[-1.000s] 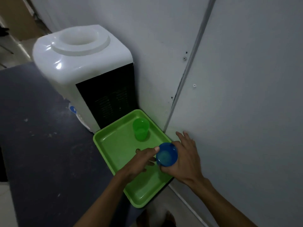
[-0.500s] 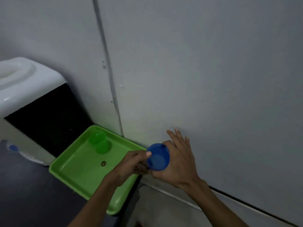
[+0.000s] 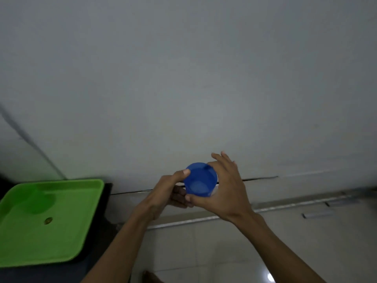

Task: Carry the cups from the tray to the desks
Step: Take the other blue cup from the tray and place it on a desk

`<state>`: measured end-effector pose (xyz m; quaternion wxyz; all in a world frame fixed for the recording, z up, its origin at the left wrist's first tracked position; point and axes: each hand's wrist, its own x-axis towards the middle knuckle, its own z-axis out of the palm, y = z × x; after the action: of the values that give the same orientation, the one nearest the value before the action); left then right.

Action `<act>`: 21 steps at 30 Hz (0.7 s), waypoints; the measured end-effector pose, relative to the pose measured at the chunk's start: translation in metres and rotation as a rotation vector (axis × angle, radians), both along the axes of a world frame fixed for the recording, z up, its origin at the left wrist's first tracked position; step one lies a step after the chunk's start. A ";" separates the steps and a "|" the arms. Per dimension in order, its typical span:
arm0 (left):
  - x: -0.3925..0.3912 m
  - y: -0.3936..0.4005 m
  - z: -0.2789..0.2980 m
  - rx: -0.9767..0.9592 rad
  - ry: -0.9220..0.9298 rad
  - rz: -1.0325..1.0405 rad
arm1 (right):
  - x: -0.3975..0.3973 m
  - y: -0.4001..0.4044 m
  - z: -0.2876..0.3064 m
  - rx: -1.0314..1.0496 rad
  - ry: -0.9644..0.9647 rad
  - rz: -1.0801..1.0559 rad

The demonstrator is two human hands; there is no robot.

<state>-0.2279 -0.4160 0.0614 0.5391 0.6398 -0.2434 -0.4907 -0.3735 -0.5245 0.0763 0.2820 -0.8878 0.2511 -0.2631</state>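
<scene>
I have one blue cup (image 3: 200,179) off the tray, held upright in the air in front of the pale wall (image 3: 183,78); my right hand (image 3: 225,188) wraps its right side, thumb on the near wall, and my left hand (image 3: 169,190) pinches its left rim; one green cup (image 3: 39,201), blurred, waits on the green tray (image 3: 30,242) to the left; no desk is in view, so by my reckoning the carry has barely begun; two cups counted, one tray.

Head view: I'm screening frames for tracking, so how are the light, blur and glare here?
Head view: dim overall; green cup on the tray is smeared by motion blur, blue cup and hands sharper; one glare spot on the floor tile.
</scene>
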 end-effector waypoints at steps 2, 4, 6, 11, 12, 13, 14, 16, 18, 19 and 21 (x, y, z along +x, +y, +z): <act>-0.036 -0.022 0.008 -0.002 -0.030 -0.080 | -0.046 -0.009 0.007 0.021 -0.024 -0.074; -0.079 -0.048 0.015 -0.010 -0.056 -0.191 | -0.097 -0.018 0.014 0.020 -0.053 -0.174; -0.108 -0.066 0.020 -0.016 -0.079 -0.245 | -0.132 -0.026 0.020 0.013 -0.059 -0.237; -0.201 -0.126 0.030 -0.046 -0.091 -0.476 | -0.236 -0.047 0.032 -0.026 -0.078 -0.452; -0.220 -0.138 0.032 -0.051 -0.093 -0.519 | -0.256 -0.052 0.033 -0.031 -0.087 -0.496; -0.238 -0.150 0.034 -0.058 -0.094 -0.566 | -0.275 -0.057 0.033 -0.028 -0.091 -0.540; -0.256 -0.162 0.036 -0.064 -0.098 -0.613 | -0.292 -0.063 0.034 -0.019 -0.095 -0.579; -0.289 -0.188 0.037 -0.058 -0.111 -0.703 | -0.325 -0.076 0.034 0.004 -0.114 -0.650; -0.321 -0.214 0.038 -0.058 -0.125 -0.783 | -0.356 -0.091 0.033 0.019 -0.138 -0.712; -0.336 -0.227 0.038 -0.061 -0.130 -0.818 | -0.371 -0.099 0.032 0.022 -0.146 -0.739; -0.365 -0.256 0.038 -0.067 -0.137 -0.884 | -0.400 -0.117 0.030 0.021 -0.140 -0.794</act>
<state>-0.5933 -0.6723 0.0999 0.2808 0.4875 -0.5442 -0.6224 -0.7734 -0.6417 0.1067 0.1839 -0.6988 0.5574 -0.4089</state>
